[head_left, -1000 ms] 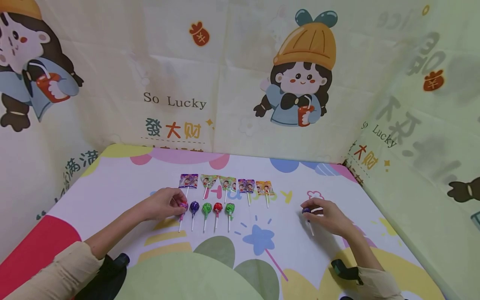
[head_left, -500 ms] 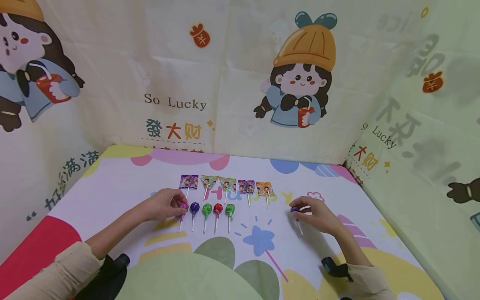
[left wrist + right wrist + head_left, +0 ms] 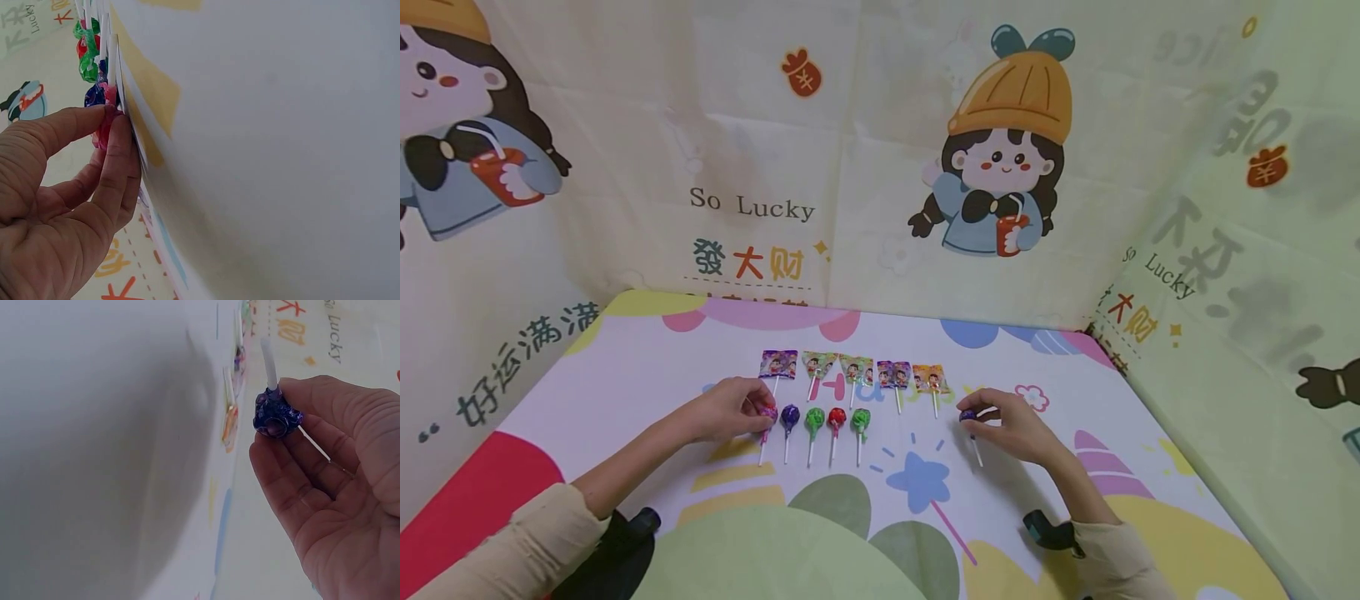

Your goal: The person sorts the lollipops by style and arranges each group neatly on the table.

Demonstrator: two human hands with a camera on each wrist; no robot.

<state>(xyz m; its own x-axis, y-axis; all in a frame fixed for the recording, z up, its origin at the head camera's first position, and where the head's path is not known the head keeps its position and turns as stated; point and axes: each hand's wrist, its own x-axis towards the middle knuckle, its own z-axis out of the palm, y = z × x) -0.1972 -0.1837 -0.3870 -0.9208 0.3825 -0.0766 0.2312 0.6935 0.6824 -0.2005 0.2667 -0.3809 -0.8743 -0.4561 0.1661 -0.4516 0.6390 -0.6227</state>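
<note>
My left hand (image 3: 735, 409) pinches a pink lollipop (image 3: 105, 130) at the left end of the front row, its stick toward me. Beside it lie a dark blue lollipop (image 3: 790, 417), a green one (image 3: 816, 420), a red one (image 3: 837, 418) and another green one (image 3: 861, 420). Off to the right of that row, my right hand (image 3: 1017, 427) holds a dark purple-blue lollipop (image 3: 275, 417) by its wrapped head between thumb and fingers. In the right wrist view its white stick points up and the head appears apart from the tabletop.
Behind the front row lies a second row of flat-wrapped lollipops: a purple one (image 3: 778, 364), two light green ones, another purple one (image 3: 893, 374) and an orange one (image 3: 931, 378). A printed cloth covers the table (image 3: 730, 333); printed sheets (image 3: 880, 167) stand around it.
My right hand has moved left with its purple-blue lollipop, toward the rows. The left hand stays on the pink lollipop at the row's left end.
</note>
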